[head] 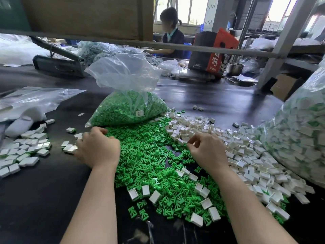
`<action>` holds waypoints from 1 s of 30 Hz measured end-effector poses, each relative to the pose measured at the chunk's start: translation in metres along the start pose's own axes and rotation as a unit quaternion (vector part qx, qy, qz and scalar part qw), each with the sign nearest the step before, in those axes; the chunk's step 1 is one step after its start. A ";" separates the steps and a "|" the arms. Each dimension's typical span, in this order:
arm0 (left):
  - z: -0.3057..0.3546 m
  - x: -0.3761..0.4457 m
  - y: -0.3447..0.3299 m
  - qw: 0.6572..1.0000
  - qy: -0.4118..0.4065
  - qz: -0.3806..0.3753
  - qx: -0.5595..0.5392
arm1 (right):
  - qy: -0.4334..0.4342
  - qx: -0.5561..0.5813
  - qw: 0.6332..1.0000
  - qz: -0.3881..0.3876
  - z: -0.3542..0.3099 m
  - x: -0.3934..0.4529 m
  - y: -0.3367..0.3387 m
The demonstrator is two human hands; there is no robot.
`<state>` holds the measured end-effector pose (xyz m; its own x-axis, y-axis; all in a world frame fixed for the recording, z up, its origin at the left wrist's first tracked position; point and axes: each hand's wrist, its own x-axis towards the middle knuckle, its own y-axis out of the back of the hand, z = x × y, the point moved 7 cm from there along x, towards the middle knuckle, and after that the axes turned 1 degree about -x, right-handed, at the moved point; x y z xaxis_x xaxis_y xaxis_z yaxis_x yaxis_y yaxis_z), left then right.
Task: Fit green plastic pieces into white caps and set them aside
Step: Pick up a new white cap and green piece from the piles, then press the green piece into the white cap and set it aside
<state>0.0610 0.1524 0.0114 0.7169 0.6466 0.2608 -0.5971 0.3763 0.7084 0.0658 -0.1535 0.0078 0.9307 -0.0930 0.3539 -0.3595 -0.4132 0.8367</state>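
A heap of loose green plastic pieces [149, 159] covers the middle of the dark table [44, 199]. Empty white caps [246, 155] are piled to its right, and a few lie among the green pieces. Fitted caps [22, 152] lie in a group at the left. My left hand [98, 148] is at the left edge of the green heap with its fingers curled, its fingertips at a blurred white cap [69, 148]; the grip itself is hidden. My right hand [207, 150] pinches thumb and forefinger together at a white cap [181, 141] on the edge of the cap pile.
An open clear bag of green pieces [126, 110] stands just behind the heap. A large bag of fitted caps [299, 138] bulges in at the right. A flat plastic bag [31, 101] lies at the far left. Across the table, another person sits beside a red and black box [211, 50].
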 end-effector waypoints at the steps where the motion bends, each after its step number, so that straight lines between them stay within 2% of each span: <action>1: 0.008 -0.001 -0.002 0.999 -0.026 -0.007 -0.045 | 0.008 -0.017 1.000 0.004 -0.002 -0.001 -0.001; 4: 0.034 -0.014 -0.010 0.982 -0.099 -0.045 -0.153 | 0.030 -0.043 0.998 0.029 -0.009 -0.002 -0.001; 6: 0.049 -0.026 -0.019 0.971 -0.134 -0.081 -0.183 | 0.043 -0.061 0.997 0.001 -0.011 -0.002 -0.008; 9: 0.065 -0.042 -0.035 0.959 -0.177 -0.138 -0.176 | 0.041 -0.098 0.992 -0.063 -0.009 -0.002 -0.021; 14: 0.080 -0.061 -0.052 0.940 -0.226 -0.203 -0.156 | 0.048 -0.104 0.993 -0.031 -0.010 -0.001 -0.021; 25: 0.090 -0.080 -0.069 0.899 -0.221 -0.321 -0.201 | 0.067 -0.059 0.996 0.008 -0.016 -0.003 -0.013; 27: 0.090 -0.081 -0.071 0.892 -0.204 -0.337 -0.224 | 0.072 0.000 0.997 0.021 -0.019 -0.004 -0.007; 30: 0.091 -0.084 -0.074 0.870 -0.170 -0.373 -0.272 | 0.083 0.147 0.985 0.034 -0.028 -0.002 0.004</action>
<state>0.0777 0.0100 -0.0030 0.9881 -0.1120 0.1056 0.0652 0.9259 0.3721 0.0607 -0.1297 0.0220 0.8724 0.0100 0.4887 -0.3623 -0.6578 0.6603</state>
